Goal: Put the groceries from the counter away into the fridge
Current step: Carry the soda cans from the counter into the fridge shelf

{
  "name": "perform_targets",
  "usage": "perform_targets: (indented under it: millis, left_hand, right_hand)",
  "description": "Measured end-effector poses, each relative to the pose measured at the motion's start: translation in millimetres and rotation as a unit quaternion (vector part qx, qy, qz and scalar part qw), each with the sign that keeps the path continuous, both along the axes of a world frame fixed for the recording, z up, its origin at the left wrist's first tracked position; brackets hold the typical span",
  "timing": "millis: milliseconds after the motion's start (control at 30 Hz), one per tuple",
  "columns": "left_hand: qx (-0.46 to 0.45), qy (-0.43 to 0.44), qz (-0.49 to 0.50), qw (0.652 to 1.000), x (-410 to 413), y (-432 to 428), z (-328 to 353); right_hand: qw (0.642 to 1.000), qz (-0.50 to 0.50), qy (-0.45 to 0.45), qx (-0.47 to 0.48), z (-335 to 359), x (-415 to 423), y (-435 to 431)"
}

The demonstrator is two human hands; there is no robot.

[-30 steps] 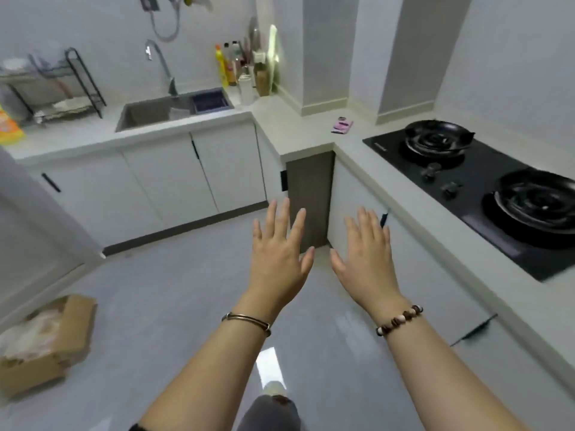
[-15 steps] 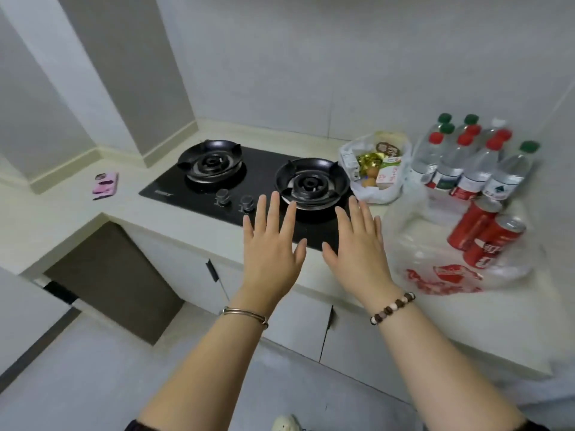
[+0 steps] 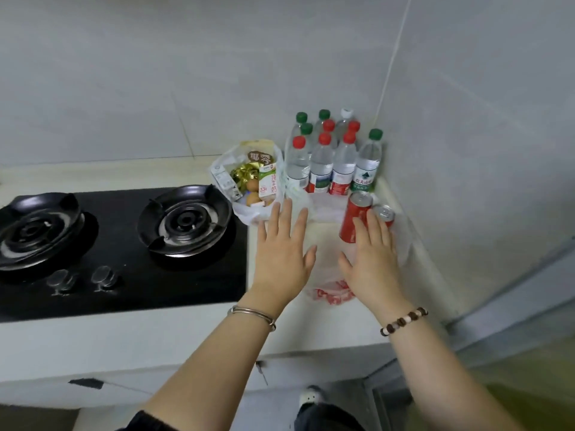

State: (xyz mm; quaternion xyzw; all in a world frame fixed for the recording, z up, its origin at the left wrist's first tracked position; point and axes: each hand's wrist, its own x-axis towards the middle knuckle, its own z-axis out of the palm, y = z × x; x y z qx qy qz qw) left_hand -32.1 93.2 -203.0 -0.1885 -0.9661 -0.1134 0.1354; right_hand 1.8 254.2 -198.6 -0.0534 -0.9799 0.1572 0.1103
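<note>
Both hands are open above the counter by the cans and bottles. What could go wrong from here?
1. The two red cans seem to stand on a loose plastic bag; the right hand, close in front of them, might tip one.
2. The water bottles are packed tightly in the corner, so pulling one may topple neighbours.
3. Eggs lie loose in the white bag beside a milk carton; a rough lift could crack them.

Both forearms are bare. Behind the left hand (image 3: 281,259) a thin silver bangle (image 3: 252,314) rings the wrist. Behind the right hand (image 3: 373,262) sits a bracelet of dark brown and cream beads (image 3: 404,321). A dark sleeve edge (image 3: 146,423) shows at the left arm, with a dark trouser leg (image 3: 326,418) and a pale shoe (image 3: 311,396) below.
</note>
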Motion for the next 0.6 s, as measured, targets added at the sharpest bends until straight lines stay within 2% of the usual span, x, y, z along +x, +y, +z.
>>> perform_targets:
  millis: [233, 367, 433, 600]
  left_hand:
    - [0.118, -0.149, -0.065, 0.98, -66, 65, -10]
    - [0.147, -0.185, -0.094, 0.967, -110, 100, -19]
    - [0.138, -0.194, -0.11, 0.965, -129, 117, -23]
    - [0.038, -0.228, -0.18, 0.956, -164, 146, -31]
  right_hand:
    - [0.999, -0.042, -0.029, -0.002, -5, -59, 64]
    - [0.998, -0.044, -0.046, -0.028, -11, -92, 92]
    - [0.996, -0.03, -0.074, -0.033, -18, -103, 101]
    - [0.992, -0.012, -0.121, -0.014, -29, -116, 111]
